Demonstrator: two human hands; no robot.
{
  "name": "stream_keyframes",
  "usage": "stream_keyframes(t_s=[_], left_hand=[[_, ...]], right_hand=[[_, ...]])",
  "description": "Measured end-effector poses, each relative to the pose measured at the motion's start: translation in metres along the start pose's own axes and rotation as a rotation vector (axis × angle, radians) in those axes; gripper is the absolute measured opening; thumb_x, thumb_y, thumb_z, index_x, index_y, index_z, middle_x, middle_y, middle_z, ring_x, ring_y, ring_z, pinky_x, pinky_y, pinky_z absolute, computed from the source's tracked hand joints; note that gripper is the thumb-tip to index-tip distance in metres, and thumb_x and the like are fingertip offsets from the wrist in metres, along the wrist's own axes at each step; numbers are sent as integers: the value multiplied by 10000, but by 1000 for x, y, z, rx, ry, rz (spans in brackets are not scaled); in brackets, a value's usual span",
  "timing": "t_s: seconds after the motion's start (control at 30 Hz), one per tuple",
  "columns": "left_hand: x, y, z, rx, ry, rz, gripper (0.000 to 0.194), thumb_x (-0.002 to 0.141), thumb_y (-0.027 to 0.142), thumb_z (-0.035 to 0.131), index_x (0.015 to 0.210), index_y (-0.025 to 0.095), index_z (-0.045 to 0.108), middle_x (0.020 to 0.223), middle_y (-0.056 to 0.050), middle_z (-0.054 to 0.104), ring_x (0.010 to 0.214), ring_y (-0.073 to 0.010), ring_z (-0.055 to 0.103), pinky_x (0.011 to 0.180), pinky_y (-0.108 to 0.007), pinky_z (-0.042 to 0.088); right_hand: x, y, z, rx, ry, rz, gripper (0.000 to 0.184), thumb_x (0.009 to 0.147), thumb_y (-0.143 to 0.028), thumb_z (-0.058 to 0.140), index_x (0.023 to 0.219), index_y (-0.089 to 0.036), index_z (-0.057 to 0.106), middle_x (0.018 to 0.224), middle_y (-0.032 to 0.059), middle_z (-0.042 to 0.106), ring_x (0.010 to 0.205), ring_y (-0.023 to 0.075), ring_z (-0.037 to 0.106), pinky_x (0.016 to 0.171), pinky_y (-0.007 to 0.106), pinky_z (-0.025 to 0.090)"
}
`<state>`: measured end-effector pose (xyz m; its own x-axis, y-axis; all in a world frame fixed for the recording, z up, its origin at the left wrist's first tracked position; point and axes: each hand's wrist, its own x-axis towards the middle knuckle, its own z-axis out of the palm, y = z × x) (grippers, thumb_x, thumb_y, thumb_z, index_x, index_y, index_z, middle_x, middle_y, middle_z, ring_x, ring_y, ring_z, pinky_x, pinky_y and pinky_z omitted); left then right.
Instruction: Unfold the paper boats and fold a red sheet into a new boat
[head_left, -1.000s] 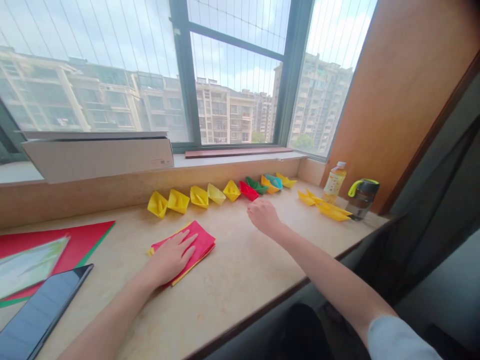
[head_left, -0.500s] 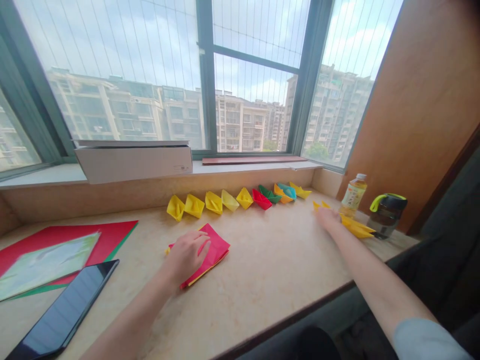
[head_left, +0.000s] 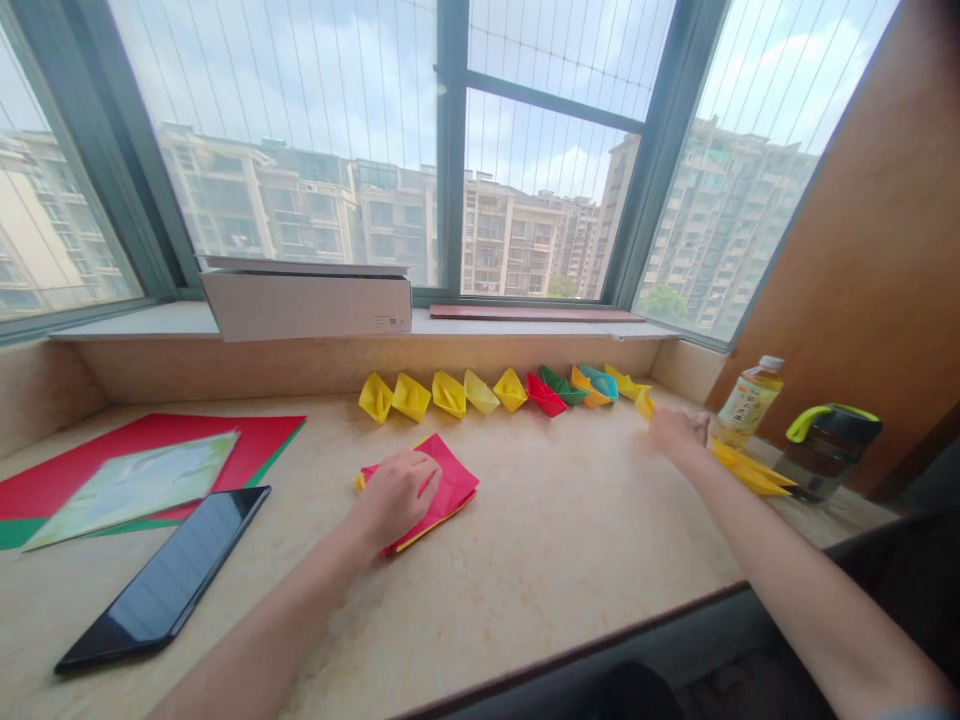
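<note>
My left hand (head_left: 403,492) rests palm down on a small stack of red and yellow paper (head_left: 452,482), its fingers loosely spread and holding nothing. At the right, my right hand (head_left: 677,430) is closed on a yellow paper boat (head_left: 644,403), most of which the hand hides. That boat is close to the right end of a row of folded boats, near the last yellow boat (head_left: 625,384). The row also has a red boat (head_left: 546,396), a green boat (head_left: 562,386), an orange and blue pair, and several yellow ones (head_left: 448,395).
More folded yellow paper (head_left: 750,470) lies beyond my right wrist, near a drink bottle (head_left: 750,400) and a dark cup (head_left: 831,450). On the left are a phone (head_left: 165,575) and large red and green sheets (head_left: 270,432). A white box (head_left: 307,305) stands on the sill.
The view has turned, so everything sits further right. My right hand has brought its yellow boat closer to the row's right end. My left hand stays on the paper stack.
</note>
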<state>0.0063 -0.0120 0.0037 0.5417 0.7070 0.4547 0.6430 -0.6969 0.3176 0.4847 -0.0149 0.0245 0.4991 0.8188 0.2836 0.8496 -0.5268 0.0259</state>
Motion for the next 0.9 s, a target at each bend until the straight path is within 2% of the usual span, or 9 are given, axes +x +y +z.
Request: stream_keyframes(t_s=[0.07, 0.2, 0.3, 0.37, 0.43, 0.53, 0.67, 0.77, 0.9], left_hand=[[0, 1, 3, -35, 14, -16, 335, 938, 342, 436, 989, 201, 736, 1008, -105, 738, 998, -257, 657, 959, -392, 462], [2, 6, 4, -268, 35, -168, 453, 928, 488, 461, 1181, 172, 664, 1191, -120, 691, 1124, -280, 619, 996, -415, 452], [4, 12, -1, -603, 8, -248, 566, 910, 612, 438, 1197, 172, 649, 1165, -113, 699, 1071, -273, 640, 931, -384, 489], [4, 16, -5, -843, 25, -281, 641, 896, 677, 402, 1188, 162, 649, 1079, -110, 722, 970, -258, 670, 839, -348, 515], [4, 16, -7, -998, 94, -353, 669, 853, 708, 464, 1195, 159, 636, 1006, -99, 733, 877, -243, 686, 741, -313, 523], [5, 9, -9, -1006, 193, -477, 629, 807, 668, 584, 1150, 146, 655, 973, -92, 738, 844, -232, 691, 697, -287, 517], [5, 0, -7, -960, 206, -539, 539, 828, 614, 598, 1010, 120, 710, 928, -95, 750, 851, -239, 697, 719, -306, 534], [5, 1, -7, -1051, 191, -471, 471, 839, 547, 626, 1051, 135, 709, 942, -83, 757, 892, -251, 705, 790, -347, 553], [6, 10, -8, -1208, 199, -424, 440, 832, 467, 671, 1135, 150, 681, 1027, -90, 752, 934, -278, 712, 834, -403, 570]], right_hand=[[-8, -31, -11, 143, 55, -77, 330, 959, -233, 378, 1111, -76, 626, 1008, 249, 690, 1014, 354, 646, 904, 533, 386], [-50, -109, -26, 516, 37, -366, 340, 1015, -396, 286, 1197, -236, 524, 1036, 79, 717, 916, 192, 681, 808, 313, 495], [-95, -166, -34, 1407, -206, -708, 268, 971, -469, 423, 1074, -241, 521, 1001, 68, 719, 892, 211, 680, 802, 343, 520], [-119, -196, -39, 1623, -343, -800, 231, 936, -470, 517, 990, -246, 529, 952, 45, 721, 882, 204, 677, 784, 326, 521], [-133, -218, -43, 1675, -389, -820, 224, 920, -463, 552, 956, -243, 537, 918, 38, 719, 867, 201, 675, 771, 319, 518], [-138, -235, -42, 1655, -323, -786, 240, 915, -474, 553, 946, -236, 545, 933, 50, 716, 868, 208, 672, 772, 329, 514], [-135, -234, -29, 1630, -242, -707, 273, 906, -497, 549, 972, -233, 552, 934, 63, 722, 880, 225, 679, 780, 348, 522], [-135, -227, -20, 1663, -295, -664, 286, 895, -514, 554, 980, -242, 539, 888, 54, 721, 810, 227, 691, 719, 348, 538], [-135, -221, -17, 1721, -416, -560, 334, 861, -548, 582, 995, -253, 499, 788, 20, 702, 604, 188, 644, 500, 279, 481]])
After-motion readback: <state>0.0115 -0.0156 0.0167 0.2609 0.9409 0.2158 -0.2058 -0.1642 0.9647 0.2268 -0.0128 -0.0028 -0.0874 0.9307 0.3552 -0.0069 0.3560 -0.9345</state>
